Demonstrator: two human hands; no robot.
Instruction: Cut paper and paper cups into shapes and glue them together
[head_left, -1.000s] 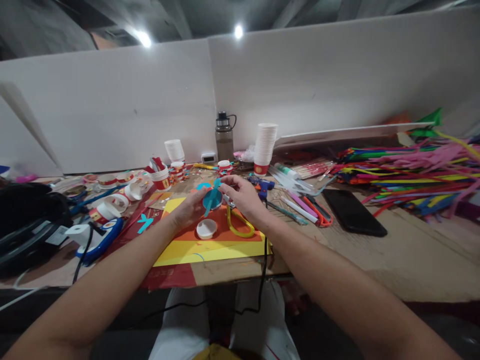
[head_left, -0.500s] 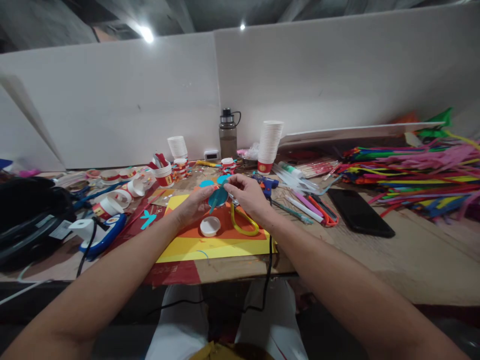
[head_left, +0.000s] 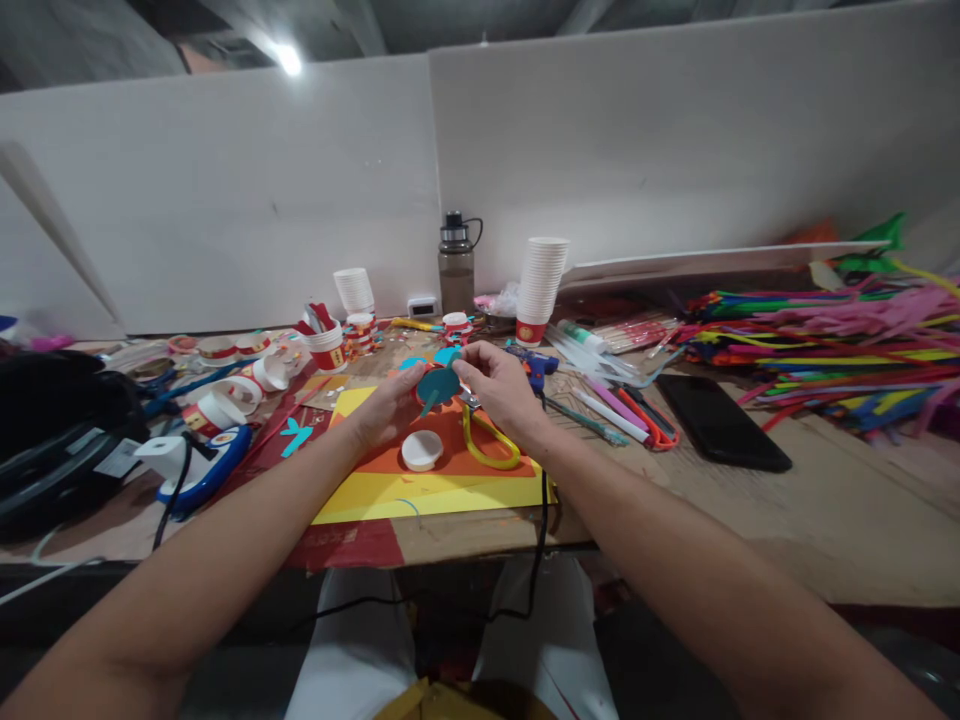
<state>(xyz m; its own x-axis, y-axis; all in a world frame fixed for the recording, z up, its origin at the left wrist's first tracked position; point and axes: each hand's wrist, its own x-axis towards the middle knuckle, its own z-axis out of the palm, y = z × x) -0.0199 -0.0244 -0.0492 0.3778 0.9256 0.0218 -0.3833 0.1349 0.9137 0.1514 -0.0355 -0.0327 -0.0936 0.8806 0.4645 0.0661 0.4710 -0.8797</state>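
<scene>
A round teal paper piece (head_left: 438, 386) is held up over the orange sheet, with a narrow teal strip hanging from its lower edge. My left hand (head_left: 391, 404) has its fingers closed around the left side of this piece; a bit of red shows at the fingertips. With thumb and forefinger pinched, my right hand (head_left: 491, 383) grips its upper right edge. Below them lies a small white cup bottom (head_left: 422, 451) on the orange paper (head_left: 382, 462), which rests on yellow paper (head_left: 465, 498). Yellow-handled scissors (head_left: 491, 450) lie beside my right wrist.
Paper cups stand stacked (head_left: 543, 290) behind, near a dark bottle (head_left: 456, 268). Rightward are a blue glue gun (head_left: 537, 368), pens, a black phone (head_left: 721, 422) and many pipe cleaners (head_left: 817, 340). Leftward are cut cups (head_left: 214, 412) and a blue-white device (head_left: 206, 470). A black cord (head_left: 541, 540) crosses the front edge.
The round teal piece has turned to show more of its face, and the strip now points lower left. Both hands stay nearly in place, still holding it.
</scene>
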